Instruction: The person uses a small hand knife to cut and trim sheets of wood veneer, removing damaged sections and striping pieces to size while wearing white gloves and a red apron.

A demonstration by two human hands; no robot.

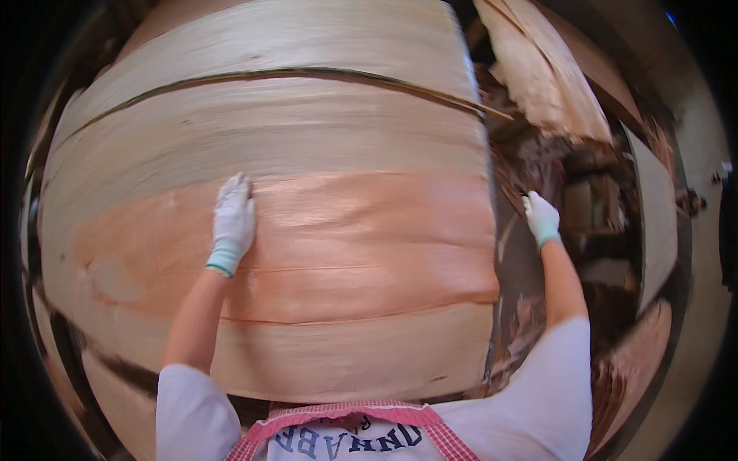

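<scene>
We find the reddish sheet [369,238] lying on the pale sheet [369,361]. The white-gloved left hand [234,215] lies across the reddish sheet's far edge, left of its middle, grip released, fingers extended. The white-gloved right hand [542,214] is just beyond its right edge; given blur, we cannot tell whether that grip is clenched or grasping. Beyond its far edge, we note a narrow strip [292,72] crossing the pale sheet.

There are two white cloth gloves with green cuffs [234,219] [543,216], one long, thin, dark stick [300,72], one red-and-white checked apron [346,411] and at least one thin, orange-pink wood sheet [361,246].
</scene>
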